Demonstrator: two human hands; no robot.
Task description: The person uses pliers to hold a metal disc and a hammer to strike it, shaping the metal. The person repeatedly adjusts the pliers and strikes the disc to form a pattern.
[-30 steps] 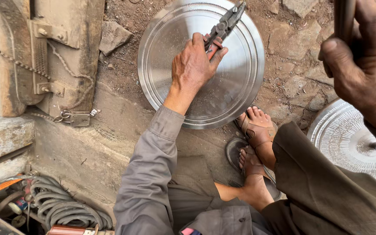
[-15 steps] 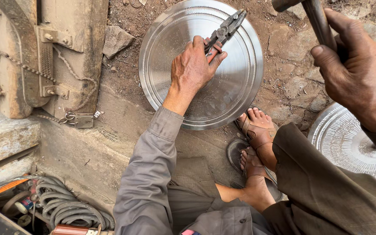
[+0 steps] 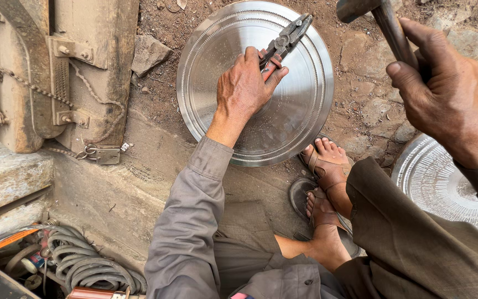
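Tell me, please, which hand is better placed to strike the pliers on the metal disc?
Probably the right hand: it holds the hammer raised near the pliers, which the left hand grips on the disc.

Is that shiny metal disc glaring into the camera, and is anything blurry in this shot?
Head view: the round metal disc shows soft daylight sheen, no harsh glare; the left hand with the pliers is sharp; the right hand and hammer, nearer the lens, look slightly soft; shadows are faint.

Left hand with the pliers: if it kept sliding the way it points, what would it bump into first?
The left hand points its pliers up-right across the round metal plate. Likely the plate's ridged rim first, then stony dirt. The hammer looks higher, though depth is unclear.
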